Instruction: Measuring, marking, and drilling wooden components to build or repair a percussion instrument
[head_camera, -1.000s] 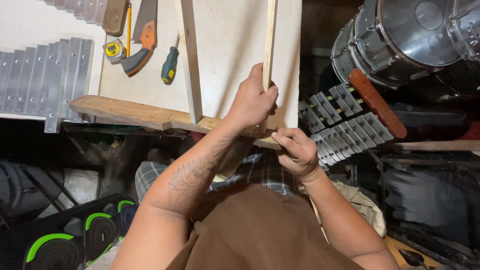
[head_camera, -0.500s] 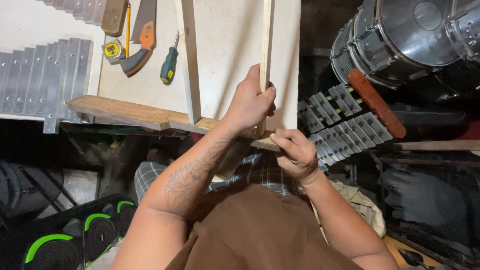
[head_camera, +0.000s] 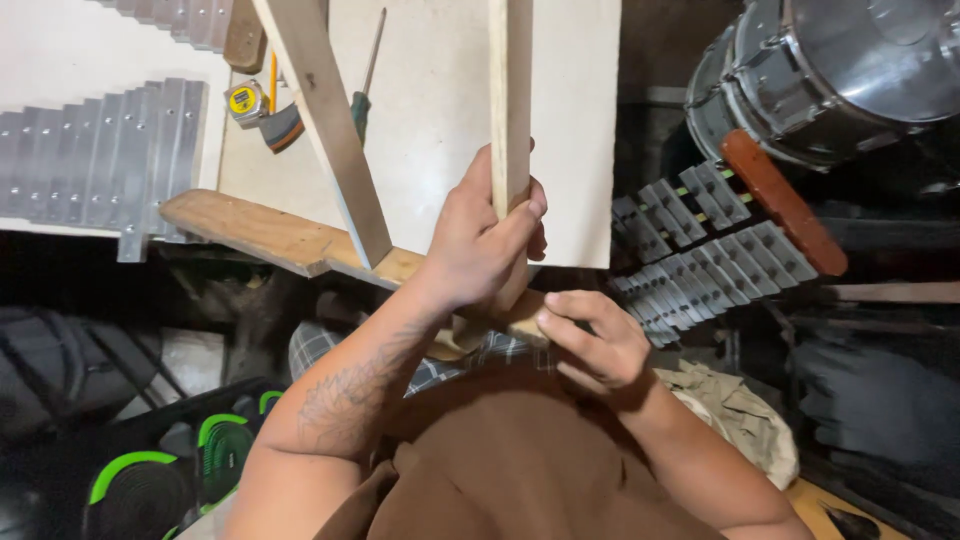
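Observation:
My left hand (head_camera: 485, 240) grips a pale wooden slat (head_camera: 510, 90) that runs away from me over the white board (head_camera: 440, 130). My right hand (head_camera: 590, 340) sits at the slat's near end, fingertips touching the end of a wider wooden plank (head_camera: 260, 232) that crosses the board's front edge. A second slat (head_camera: 325, 120) lies at an angle to the left, its near end resting on the plank.
A row of metal bars (head_camera: 90, 160) lies at the left of the board, with a tape measure (head_camera: 245, 100), a saw handle (head_camera: 283, 127) and a screwdriver (head_camera: 362, 95) behind. A metal-bar instrument (head_camera: 700, 240) and a drum (head_camera: 830, 70) stand to the right. Green-trimmed gear (head_camera: 170, 470) lies below left.
The view has shifted closer and a little left. My left hand stays wrapped on the slat; my right hand's fingers have opened slightly at the plank's end.

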